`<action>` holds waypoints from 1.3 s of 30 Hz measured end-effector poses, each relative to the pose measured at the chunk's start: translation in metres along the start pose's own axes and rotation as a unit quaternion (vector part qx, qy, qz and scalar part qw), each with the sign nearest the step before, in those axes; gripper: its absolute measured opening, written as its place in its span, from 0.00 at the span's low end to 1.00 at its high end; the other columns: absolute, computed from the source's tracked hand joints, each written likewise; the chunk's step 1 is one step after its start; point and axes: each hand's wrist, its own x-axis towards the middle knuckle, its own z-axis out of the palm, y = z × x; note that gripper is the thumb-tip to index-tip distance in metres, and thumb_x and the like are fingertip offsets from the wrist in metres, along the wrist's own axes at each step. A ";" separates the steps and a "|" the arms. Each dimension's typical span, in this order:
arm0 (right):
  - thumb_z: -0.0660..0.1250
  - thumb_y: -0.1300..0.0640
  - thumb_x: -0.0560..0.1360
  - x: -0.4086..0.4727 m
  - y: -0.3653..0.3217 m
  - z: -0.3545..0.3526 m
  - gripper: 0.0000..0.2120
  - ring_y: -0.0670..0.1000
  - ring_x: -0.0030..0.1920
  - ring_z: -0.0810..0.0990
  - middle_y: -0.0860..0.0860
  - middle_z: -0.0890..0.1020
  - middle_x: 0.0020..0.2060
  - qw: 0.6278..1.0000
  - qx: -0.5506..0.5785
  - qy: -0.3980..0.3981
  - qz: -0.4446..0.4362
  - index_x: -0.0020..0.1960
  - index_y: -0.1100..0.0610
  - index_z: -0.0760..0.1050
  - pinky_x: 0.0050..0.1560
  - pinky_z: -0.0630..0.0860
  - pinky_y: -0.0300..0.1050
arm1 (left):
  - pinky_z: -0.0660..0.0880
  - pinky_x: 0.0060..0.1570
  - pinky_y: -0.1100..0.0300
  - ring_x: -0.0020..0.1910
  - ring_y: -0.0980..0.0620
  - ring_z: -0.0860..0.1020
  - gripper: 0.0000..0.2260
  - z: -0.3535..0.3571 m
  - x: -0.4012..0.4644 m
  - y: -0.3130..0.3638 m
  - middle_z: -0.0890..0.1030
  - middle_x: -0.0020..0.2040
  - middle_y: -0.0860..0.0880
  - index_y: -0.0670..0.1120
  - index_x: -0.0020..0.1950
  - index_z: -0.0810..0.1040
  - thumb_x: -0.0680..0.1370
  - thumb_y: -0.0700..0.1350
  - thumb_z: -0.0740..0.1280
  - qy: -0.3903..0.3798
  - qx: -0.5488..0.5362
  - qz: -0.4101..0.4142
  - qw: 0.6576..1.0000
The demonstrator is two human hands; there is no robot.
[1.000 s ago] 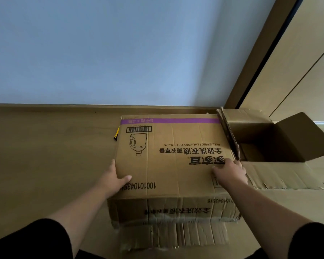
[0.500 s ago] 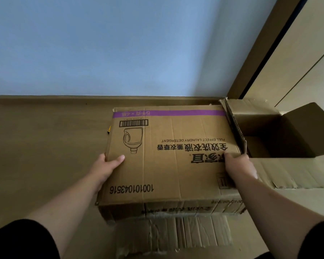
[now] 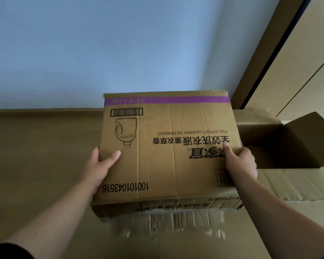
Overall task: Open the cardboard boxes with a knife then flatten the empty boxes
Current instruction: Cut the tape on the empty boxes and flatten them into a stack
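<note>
You are raising the detergent box (image 3: 166, 152) off the floor (image 3: 36, 156); a second ago it was lying lower, with the knife showing at its far-left corner, now hidden. Your left hand (image 3: 99, 165) is gripping the 9 o'clock edge, your right hand (image 3: 239, 163) the 3 o'clock edge, thumbs on top. The open box (image 3: 292, 143) is sitting at 3 o'clock; flattening is probably following.

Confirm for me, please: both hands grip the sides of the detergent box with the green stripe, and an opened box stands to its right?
Not quite. The head view shows the stripe on the detergent box is purple, not green. The rest holds: the left hand and the right hand grip its sides, and an opened box stands to its right.
</note>
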 end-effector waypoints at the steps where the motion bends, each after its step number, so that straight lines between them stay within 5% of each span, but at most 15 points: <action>1: 0.55 0.20 0.64 0.000 -0.003 -0.002 0.44 0.57 0.59 0.78 0.51 0.78 0.58 0.999 0.037 0.004 -0.016 0.66 0.51 0.69 0.58 0.76 0.64 | 0.70 0.66 0.38 0.67 0.43 0.72 0.47 -0.004 -0.002 0.008 0.72 0.71 0.49 0.54 0.79 0.58 0.65 0.68 0.73 0.008 -0.005 0.016 1.000; 6: 0.63 0.27 0.69 -0.013 -0.018 -0.014 0.33 0.52 0.62 0.76 0.48 0.76 0.61 0.977 0.196 0.007 -0.087 0.65 0.47 0.67 0.60 0.76 0.62 | 0.72 0.65 0.42 0.63 0.50 0.76 0.47 -0.024 -0.006 0.033 0.77 0.63 0.59 0.61 0.75 0.60 0.61 0.71 0.75 0.044 -0.026 0.111 0.993; 9: 0.68 0.30 0.69 -0.022 -0.015 -0.013 0.38 0.53 0.66 0.73 0.49 0.73 0.67 0.967 0.237 -0.031 -0.082 0.72 0.48 0.63 0.63 0.76 0.62 | 0.73 0.64 0.42 0.62 0.50 0.77 0.49 -0.032 -0.004 0.031 0.78 0.62 0.59 0.62 0.74 0.59 0.58 0.69 0.77 0.064 -0.009 0.112 0.992; 16: 0.70 0.27 0.62 -0.037 0.015 0.001 0.51 0.54 0.69 0.72 0.52 0.72 0.69 0.978 0.169 -0.094 -0.072 0.76 0.53 0.59 0.66 0.73 0.60 | 0.70 0.68 0.41 0.68 0.46 0.73 0.48 -0.034 -0.009 -0.019 0.74 0.70 0.52 0.58 0.78 0.54 0.66 0.57 0.79 0.063 0.058 0.020 0.996; 19: 0.71 0.32 0.66 -0.040 0.032 0.002 0.45 0.54 0.63 0.76 0.53 0.75 0.65 0.980 0.135 -0.134 -0.055 0.74 0.55 0.62 0.55 0.80 0.55 | 0.71 0.66 0.40 0.69 0.43 0.72 0.46 -0.031 -0.019 -0.045 0.72 0.72 0.50 0.55 0.80 0.52 0.70 0.53 0.78 0.037 0.085 -0.023 0.995; 23: 0.71 0.36 0.71 -0.041 0.045 0.005 0.42 0.55 0.63 0.75 0.55 0.74 0.65 0.981 0.090 -0.164 -0.050 0.75 0.57 0.61 0.61 0.77 0.56 | 0.72 0.65 0.39 0.68 0.42 0.72 0.47 -0.032 -0.025 -0.065 0.72 0.72 0.46 0.51 0.80 0.52 0.70 0.51 0.78 0.029 0.103 -0.043 0.993; 27: 0.66 0.37 0.76 -0.042 0.047 0.002 0.36 0.54 0.57 0.76 0.56 0.75 0.63 0.981 0.079 -0.175 -0.022 0.74 0.58 0.63 0.51 0.75 0.49 | 0.72 0.64 0.43 0.66 0.41 0.73 0.45 -0.037 -0.030 -0.062 0.71 0.71 0.43 0.47 0.79 0.54 0.70 0.45 0.79 0.021 0.136 -0.056 0.989; 30: 0.59 0.32 0.76 -0.045 0.047 -0.010 0.35 0.55 0.55 0.78 0.56 0.77 0.60 0.982 0.063 -0.181 -0.006 0.73 0.55 0.63 0.53 0.77 0.54 | 0.74 0.58 0.48 0.60 0.43 0.75 0.37 -0.043 -0.041 -0.055 0.74 0.67 0.43 0.45 0.73 0.59 0.71 0.41 0.77 -0.011 0.163 -0.072 0.984; 36: 0.56 0.27 0.74 -0.063 0.039 -0.056 0.38 0.60 0.65 0.75 0.57 0.76 0.67 0.973 0.024 -0.231 0.002 0.75 0.51 0.65 0.64 0.71 0.58 | 0.68 0.69 0.41 0.70 0.41 0.70 0.43 -0.068 -0.076 -0.044 0.71 0.72 0.45 0.48 0.79 0.55 0.71 0.49 0.77 -0.066 0.114 -0.079 0.988; 39: 0.53 0.24 0.71 -0.073 0.038 -0.079 0.44 0.61 0.68 0.72 0.58 0.74 0.69 0.974 0.036 -0.225 0.009 0.74 0.54 0.67 0.69 0.67 0.61 | 0.67 0.68 0.43 0.65 0.45 0.72 0.35 -0.071 -0.101 -0.034 0.73 0.71 0.44 0.48 0.75 0.65 0.73 0.57 0.73 -0.065 0.058 -0.085 0.993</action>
